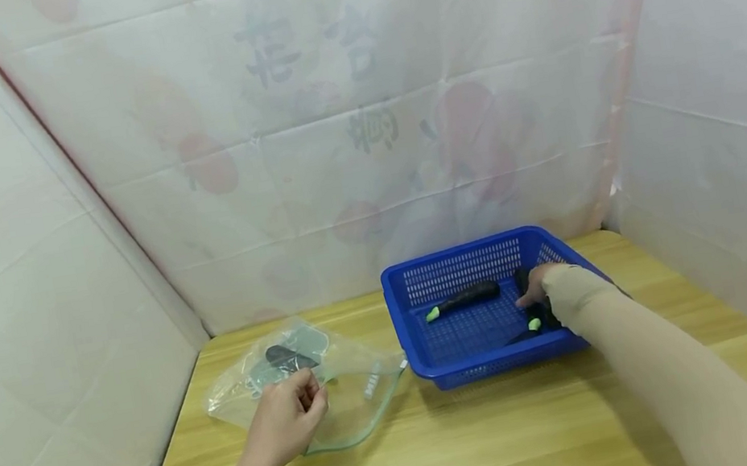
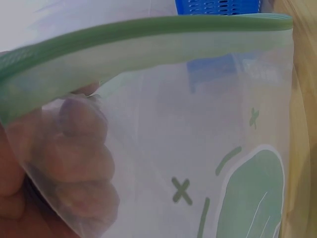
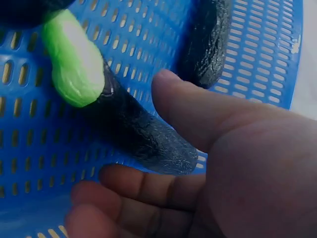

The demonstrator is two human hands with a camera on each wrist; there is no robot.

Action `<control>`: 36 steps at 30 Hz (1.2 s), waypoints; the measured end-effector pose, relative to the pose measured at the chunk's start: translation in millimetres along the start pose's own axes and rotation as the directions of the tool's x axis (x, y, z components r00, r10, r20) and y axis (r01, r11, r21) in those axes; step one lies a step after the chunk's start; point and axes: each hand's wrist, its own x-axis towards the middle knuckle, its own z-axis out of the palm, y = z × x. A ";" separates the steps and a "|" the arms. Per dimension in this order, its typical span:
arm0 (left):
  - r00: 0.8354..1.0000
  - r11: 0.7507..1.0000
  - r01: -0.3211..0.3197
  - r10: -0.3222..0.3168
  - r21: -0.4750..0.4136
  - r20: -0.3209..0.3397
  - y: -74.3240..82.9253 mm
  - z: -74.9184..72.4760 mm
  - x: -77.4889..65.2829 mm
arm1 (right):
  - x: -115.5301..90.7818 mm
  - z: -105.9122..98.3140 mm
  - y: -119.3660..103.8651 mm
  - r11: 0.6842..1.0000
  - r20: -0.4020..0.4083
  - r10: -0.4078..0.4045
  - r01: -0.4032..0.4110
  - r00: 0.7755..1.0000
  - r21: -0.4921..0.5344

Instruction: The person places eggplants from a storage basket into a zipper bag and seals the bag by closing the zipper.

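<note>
My left hand (image 1: 288, 413) grips the rim of a clear zip bag (image 2: 148, 119) with a green seal strip, its curled fingers showing through the plastic in the left wrist view. A dark elongated shape (image 1: 290, 356) shows at the bag. My right hand (image 1: 541, 284) reaches into a blue perforated basket (image 1: 399, 327). In the right wrist view, its thumb and fingers stand apart around the end of a dark eggplant (image 3: 143, 134) with a bright green stem, without a visible grip. Another eggplant (image 3: 210, 44) lies beyond the thumb. One more eggplant (image 1: 468, 297) lies at the basket's back.
A wooden table (image 1: 410, 463) carries the bag at left and the basket at right. White printed sheets (image 1: 331, 150) hang behind and on both sides. The bag's mouth lies close to the basket's left front corner.
</note>
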 end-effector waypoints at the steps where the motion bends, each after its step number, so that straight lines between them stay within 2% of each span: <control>1: 1.000 1.000 -0.002 0.002 0.002 -0.001 0.0 -0.1 0.5 | 0.7 -0.2 -0.3 1.000 0.010 0.014 -0.014 1.000 0.004; 3: 1.000 1.000 -0.008 0.008 0.004 -0.003 0.3 -0.5 1.3 | 0.3 -0.1 -0.9 0.996 0.027 0.065 -0.066 0.998 0.056; 5: 1.000 1.000 -0.013 0.013 0.007 -0.007 0.7 -0.8 1.8 | -1.8 1.2 -1.5 0.980 0.050 0.119 -0.126 0.992 0.156; 7: 1.000 1.000 -0.018 0.018 0.009 -0.008 1.0 -0.8 2.0 | -4.5 3.7 -1.6 0.941 0.072 0.179 -0.192 0.981 0.278; 9: 1.000 1.000 -0.021 0.021 0.012 -0.002 1.4 -0.4 2.1 | -5.9 6.6 -0.7 0.912 0.086 0.209 -0.226 0.974 0.342; 11: 1.000 1.000 -0.021 0.021 0.013 0.006 1.8 -0.1 2.3 | -4.8 8.8 1.0 0.913 0.098 0.209 -0.230 0.973 0.337; 14: 1.000 1.000 -0.018 0.017 0.013 0.008 2.5 -0.3 3.0 | -0.9 9.2 3.4 0.942 0.091 0.189 -0.207 0.978 0.266; 17: 1.000 1.000 -0.018 0.018 0.011 0.001 3.3 -1.2 4.3 | -1.5 6.4 2.7 0.942 0.087 0.200 -0.216 0.976 0.257; 20: 1.000 1.000 -0.024 0.024 0.008 -0.001 3.8 -1.7 5.6 | -10.8 1.5 -2.4 0.936 0.085 0.212 -0.227 0.974 0.271; 24: 1.000 1.000 -0.025 0.025 0.000 -0.003 3.6 -2.4 6.3 | -29.1 -5.2 -12.4 0.947 0.067 0.182 -0.193 0.981 0.257; 31: 1.000 1.000 -0.019 0.019 0.004 -0.007 3.4 -3.9 6.5 | -1.7 -2.1 -0.6 0.979 0.069 0.092 -0.103 0.993 0.176; 36: 1.000 1.000 -0.007 0.007 0.004 0.001 3.6 -3.8 4.6 | -3.8 0.1 -1.2 0.996 0.057 0.037 -0.042 0.998 0.078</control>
